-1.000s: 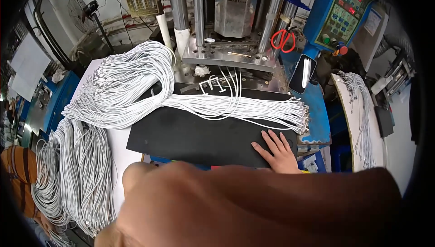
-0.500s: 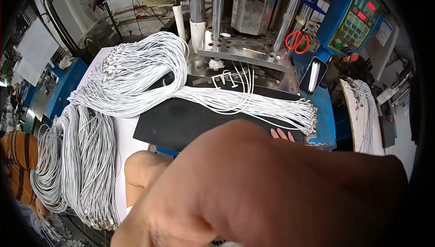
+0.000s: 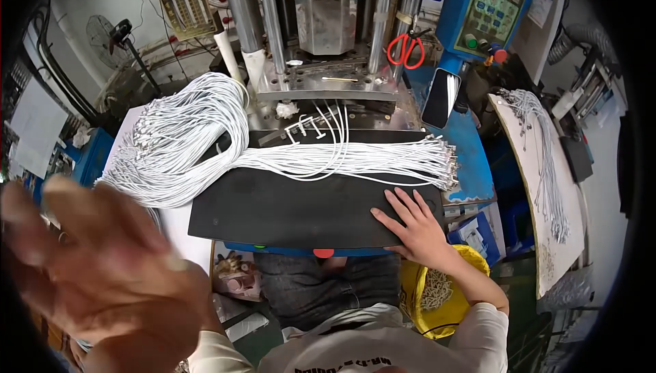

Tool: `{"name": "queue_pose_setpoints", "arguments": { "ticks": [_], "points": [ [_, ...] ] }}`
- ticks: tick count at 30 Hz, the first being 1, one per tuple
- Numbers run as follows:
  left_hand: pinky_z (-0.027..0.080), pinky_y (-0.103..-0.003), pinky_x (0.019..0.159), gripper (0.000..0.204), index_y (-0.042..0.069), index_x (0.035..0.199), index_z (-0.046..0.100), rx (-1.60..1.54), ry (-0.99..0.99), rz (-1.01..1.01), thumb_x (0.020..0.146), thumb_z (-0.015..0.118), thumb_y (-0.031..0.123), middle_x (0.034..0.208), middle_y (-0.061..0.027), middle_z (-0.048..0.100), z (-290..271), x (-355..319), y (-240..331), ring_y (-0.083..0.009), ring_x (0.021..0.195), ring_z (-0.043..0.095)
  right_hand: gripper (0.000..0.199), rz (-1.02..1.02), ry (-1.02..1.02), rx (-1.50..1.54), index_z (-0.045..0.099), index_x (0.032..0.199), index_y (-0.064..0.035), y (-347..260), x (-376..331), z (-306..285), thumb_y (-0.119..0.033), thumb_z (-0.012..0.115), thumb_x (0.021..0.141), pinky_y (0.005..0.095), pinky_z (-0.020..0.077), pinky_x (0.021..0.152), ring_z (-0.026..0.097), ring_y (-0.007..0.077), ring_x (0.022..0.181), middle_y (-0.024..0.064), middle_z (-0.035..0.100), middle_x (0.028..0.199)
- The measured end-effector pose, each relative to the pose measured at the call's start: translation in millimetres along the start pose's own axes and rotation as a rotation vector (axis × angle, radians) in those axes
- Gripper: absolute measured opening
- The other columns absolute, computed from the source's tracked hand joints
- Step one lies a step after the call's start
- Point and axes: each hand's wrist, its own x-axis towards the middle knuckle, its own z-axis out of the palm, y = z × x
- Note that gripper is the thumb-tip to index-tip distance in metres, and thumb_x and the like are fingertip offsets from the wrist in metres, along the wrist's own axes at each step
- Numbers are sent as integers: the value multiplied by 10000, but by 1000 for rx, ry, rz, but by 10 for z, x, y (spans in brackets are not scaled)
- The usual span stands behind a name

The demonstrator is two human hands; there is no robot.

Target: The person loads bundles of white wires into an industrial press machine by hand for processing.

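Note:
My left hand (image 3: 102,270) is raised close to the camera at the lower left, blurred, its fingers apart and partly bent, with nothing visible in it. It hides most of the grey cables behind it. My right hand (image 3: 413,226) lies flat with spread fingers on the black mat (image 3: 294,202), near its right front edge. Just beyond those fingers a bundle of white cables (image 3: 369,157) runs across the mat to metal-tipped ends (image 3: 447,168) on the right. Its other part is looped into a heap (image 3: 198,116) on the left. A few cables rise to a white branched plastic piece (image 3: 307,128).
Behind the mat stands a press with a metal plate (image 3: 328,86) and upright rods. Red-handled scissors (image 3: 406,50) hang beside a blue control box (image 3: 488,7). A phone (image 3: 443,98) rests on the blue bench. A yellow bin (image 3: 413,304) holds small pale pieces. More cables (image 3: 547,168) lie on the right-hand board.
The arm that covered the foreground has gone, and my left hand now shows raised at the lower left. My right hand is now fully visible on the mat. The view has shifted.

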Motion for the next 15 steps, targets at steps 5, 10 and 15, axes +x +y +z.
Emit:
{"name": "queue_pose_setpoints", "arguments": {
  "ticks": [5,10,15],
  "points": [
    [556,-465,941,292,4,1195,634,-99,-10,-9,1003,642,223,1209,-204,616,-34,38,30,-333,1074,640,937,-15,6,-8,412,1587,-236,17,21,28,-375,842,765,571,202,1251,279,395,1533,185,303,1655],
    [555,-461,939,299,3,1202,628,-150,-45,-6,1000,642,223,1211,-202,610,-23,69,89,-332,1073,637,931,-15,2,-10,417,1583,-231,57,96,-7,-369,840,766,582,202,1248,285,400,1530,186,309,1652],
    [554,-456,937,308,1,1210,621,-194,-86,-7,997,643,223,1213,-200,605,12,88,141,-331,1073,633,921,-10,-7,3,428,1577,-229,52,33,22,-360,842,764,586,213,1241,293,406,1524,190,318,1646]
  ]
}}
